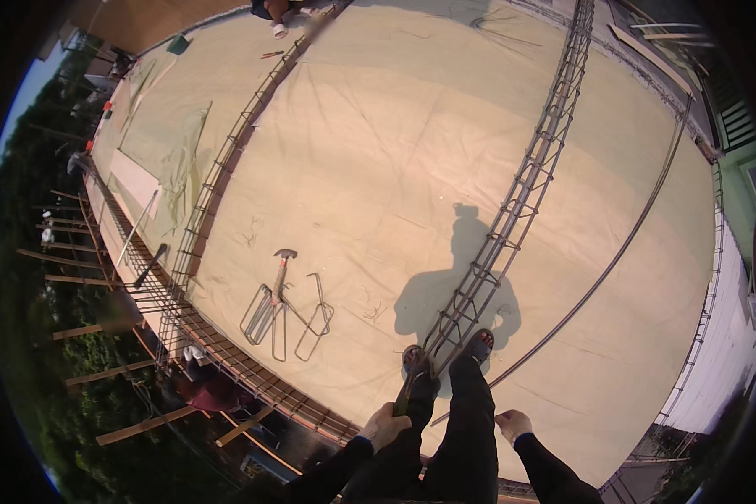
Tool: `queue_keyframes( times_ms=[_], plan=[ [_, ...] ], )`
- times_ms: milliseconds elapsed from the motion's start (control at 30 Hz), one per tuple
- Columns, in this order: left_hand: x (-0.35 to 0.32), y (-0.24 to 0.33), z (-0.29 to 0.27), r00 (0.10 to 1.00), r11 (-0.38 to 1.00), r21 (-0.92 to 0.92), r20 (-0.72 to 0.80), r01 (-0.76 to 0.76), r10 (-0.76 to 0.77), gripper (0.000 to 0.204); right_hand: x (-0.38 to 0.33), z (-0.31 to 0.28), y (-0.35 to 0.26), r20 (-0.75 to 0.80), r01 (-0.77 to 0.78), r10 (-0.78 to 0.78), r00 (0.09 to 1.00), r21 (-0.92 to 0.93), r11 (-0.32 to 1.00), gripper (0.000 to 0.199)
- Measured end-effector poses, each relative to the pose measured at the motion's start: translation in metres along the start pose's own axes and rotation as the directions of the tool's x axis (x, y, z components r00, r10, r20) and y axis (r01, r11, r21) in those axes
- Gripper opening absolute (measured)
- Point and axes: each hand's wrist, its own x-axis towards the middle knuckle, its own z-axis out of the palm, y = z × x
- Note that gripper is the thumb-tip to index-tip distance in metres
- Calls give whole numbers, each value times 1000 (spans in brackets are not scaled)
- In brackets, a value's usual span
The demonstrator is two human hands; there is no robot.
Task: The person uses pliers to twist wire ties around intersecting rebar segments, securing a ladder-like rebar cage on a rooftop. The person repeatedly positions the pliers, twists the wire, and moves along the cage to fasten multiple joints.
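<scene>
Near the lower edge, my left hand (pixel 384 427) is closed beside my left leg. A thin, dark, rod-like thing (pixel 406 393) with a greenish lower part sticks up from it; its kind is unclear. My right hand (pixel 514 425) is by my right leg with its fingers curled in, and whatever they may hold is hidden. Between my sandalled feet (pixel 477 346) the near end of a long rebar cage (pixel 512 218) lies on the pale sheeting (pixel 353 168). Farther left lie a claw hammer (pixel 283 270) and several bent rebar stirrups (pixel 266 319).
A second rebar cage (pixel 227 164) crosses at left, meeting an edge cage (pixel 252 375) along the drop. Wooden poles (pixel 109 372) jut out there, near a person in dark red (pixel 214 393). Another person (pixel 275 13) is at the far edge. A long bar (pixel 617 245) curves across the right.
</scene>
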Motion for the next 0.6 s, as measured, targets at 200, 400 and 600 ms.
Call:
queue_keyframes(
  times_ms=[200,400,600],
  plan=[
    [-72,7,-56,979,975,144,-87,-171,184,55,-94,8,125,10,-258,270,963,-260,931,33],
    [-52,-67,-83,955,995,12,-281,-97,97,52,-105,-86,-98,-101,110,-114,988,-48,993,34],
    [-80,-94,-76,933,923,-306,-338,-235,125,37,-126,-111,-181,-105,359,-354,929,40,932,34]
  ],
)
